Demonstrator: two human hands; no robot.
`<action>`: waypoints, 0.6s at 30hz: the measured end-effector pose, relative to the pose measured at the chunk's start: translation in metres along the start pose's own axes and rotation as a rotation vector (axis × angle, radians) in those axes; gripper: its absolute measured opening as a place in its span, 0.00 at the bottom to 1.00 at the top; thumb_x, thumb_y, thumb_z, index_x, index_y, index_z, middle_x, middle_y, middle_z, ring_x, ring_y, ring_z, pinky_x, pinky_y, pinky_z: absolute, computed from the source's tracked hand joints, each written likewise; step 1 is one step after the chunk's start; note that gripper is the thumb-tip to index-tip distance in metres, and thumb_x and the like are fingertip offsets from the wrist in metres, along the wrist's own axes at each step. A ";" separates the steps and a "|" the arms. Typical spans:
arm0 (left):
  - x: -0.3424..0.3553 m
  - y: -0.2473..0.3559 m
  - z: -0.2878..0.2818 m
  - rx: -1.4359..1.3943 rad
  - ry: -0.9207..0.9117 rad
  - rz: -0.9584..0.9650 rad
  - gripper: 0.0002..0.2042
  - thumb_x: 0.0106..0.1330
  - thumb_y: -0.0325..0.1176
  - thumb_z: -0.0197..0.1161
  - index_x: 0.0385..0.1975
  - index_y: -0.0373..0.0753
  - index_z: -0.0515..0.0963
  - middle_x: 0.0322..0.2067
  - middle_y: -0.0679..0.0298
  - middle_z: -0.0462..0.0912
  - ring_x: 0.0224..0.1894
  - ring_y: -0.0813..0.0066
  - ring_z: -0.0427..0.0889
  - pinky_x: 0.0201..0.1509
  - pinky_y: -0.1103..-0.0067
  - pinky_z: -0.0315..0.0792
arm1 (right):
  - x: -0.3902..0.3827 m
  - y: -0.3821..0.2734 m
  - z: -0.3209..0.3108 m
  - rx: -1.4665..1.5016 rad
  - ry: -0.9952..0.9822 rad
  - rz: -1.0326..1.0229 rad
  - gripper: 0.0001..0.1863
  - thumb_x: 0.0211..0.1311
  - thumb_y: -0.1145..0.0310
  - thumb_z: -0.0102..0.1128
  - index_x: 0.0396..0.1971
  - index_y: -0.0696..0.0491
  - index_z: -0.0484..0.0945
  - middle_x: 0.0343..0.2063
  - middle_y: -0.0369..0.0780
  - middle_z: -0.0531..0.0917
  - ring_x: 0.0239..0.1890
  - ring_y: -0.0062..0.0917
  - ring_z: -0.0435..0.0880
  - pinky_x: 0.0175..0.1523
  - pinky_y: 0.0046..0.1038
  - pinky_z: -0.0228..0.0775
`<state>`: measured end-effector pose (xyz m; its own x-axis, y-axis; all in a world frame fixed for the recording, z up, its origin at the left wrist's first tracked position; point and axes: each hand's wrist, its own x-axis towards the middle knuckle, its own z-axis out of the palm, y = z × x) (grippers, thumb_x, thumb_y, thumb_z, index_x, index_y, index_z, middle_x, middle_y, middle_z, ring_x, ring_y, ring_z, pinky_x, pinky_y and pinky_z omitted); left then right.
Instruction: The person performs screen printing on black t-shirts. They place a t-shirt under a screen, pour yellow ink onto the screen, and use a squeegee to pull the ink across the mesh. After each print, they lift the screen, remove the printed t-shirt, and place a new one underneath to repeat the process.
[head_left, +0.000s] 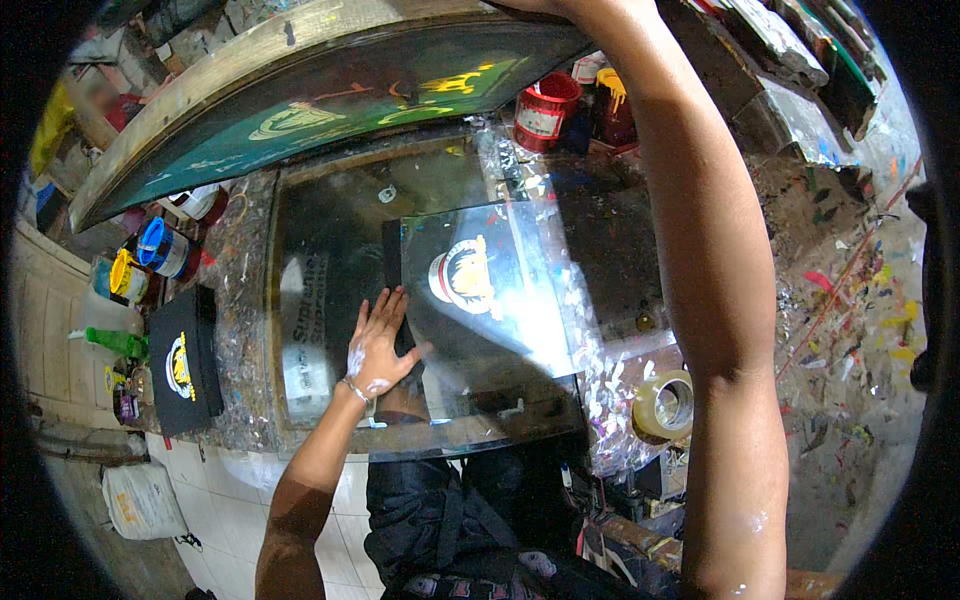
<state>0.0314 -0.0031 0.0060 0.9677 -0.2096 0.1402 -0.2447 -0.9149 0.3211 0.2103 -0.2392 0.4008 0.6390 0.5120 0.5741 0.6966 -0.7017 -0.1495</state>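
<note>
My left hand (pixel 380 345) lies flat with fingers spread at the left edge of a dark sheet (pixel 520 250), beside a black strip. The sheet bears a white, yellow and red emblem (pixel 465 278) and rests on a glass-topped work surface (pixel 335 220). White smears mark this hand, and a bracelet circles its wrist. At the top, my right hand (pixel 560 5) grips the wooden edge of a screen printing frame (pixel 330 85), partly cut off by the picture's edge. The frame is tilted up above the far side of the glass, its mesh showing emblem shapes.
Left stand a blue paint pot (pixel 160 245), a yellow one (pixel 128 275), a green bottle (pixel 118 342) and a black stack (pixel 186 360) with a similar emblem. A red paint tub (pixel 545 112) stands at the back; a tape roll (pixel 662 405) lies near right. Bright light glares off the sheet.
</note>
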 end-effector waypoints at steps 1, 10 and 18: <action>-0.002 0.002 0.001 -0.001 0.020 0.011 0.44 0.61 0.62 0.67 0.69 0.32 0.68 0.74 0.52 0.64 0.78 0.56 0.58 0.81 0.55 0.47 | -0.001 -0.001 0.000 -0.008 0.003 0.009 0.38 0.66 0.41 0.55 0.29 0.70 0.85 0.30 0.65 0.84 0.40 0.56 0.87 0.53 0.45 0.79; -0.010 0.002 0.007 -0.016 0.048 -0.010 0.48 0.58 0.66 0.67 0.68 0.29 0.69 0.72 0.51 0.67 0.78 0.58 0.59 0.81 0.56 0.49 | -0.001 -0.006 -0.003 0.026 -0.021 0.008 0.37 0.67 0.42 0.54 0.25 0.70 0.83 0.24 0.63 0.83 0.34 0.54 0.87 0.48 0.45 0.78; -0.008 0.007 0.005 -0.011 0.031 -0.018 0.49 0.58 0.68 0.66 0.68 0.29 0.69 0.73 0.50 0.65 0.78 0.58 0.59 0.81 0.56 0.48 | 0.002 -0.006 0.002 0.027 0.007 0.041 0.38 0.68 0.43 0.54 0.20 0.69 0.82 0.19 0.59 0.82 0.28 0.48 0.86 0.44 0.43 0.78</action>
<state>0.0223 -0.0094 0.0023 0.9697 -0.1818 0.1632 -0.2277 -0.9146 0.3342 0.2081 -0.2332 0.4017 0.6652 0.4795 0.5724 0.6783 -0.7086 -0.1946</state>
